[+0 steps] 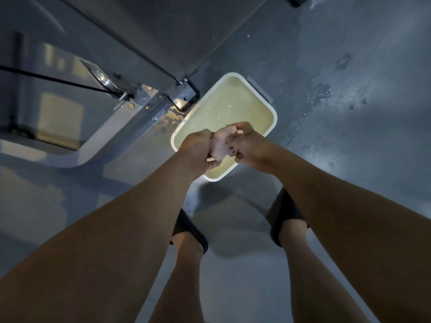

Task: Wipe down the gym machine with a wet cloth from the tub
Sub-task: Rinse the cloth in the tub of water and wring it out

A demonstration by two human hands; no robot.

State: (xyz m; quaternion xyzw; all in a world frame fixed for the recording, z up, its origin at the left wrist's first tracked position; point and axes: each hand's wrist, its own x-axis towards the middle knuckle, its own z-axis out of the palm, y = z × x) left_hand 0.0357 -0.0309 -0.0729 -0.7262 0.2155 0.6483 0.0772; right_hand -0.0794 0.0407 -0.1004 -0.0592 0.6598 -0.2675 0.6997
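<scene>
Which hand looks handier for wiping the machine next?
Probably the left hand: it and the right hand both grip the cloth over the tub, but the machine stands to the left.

Dim bluish light, sheen on the wet floor [349, 108], soft shadow beside the tub [233, 74], wide-angle stretching at edges, mild blur.
</scene>
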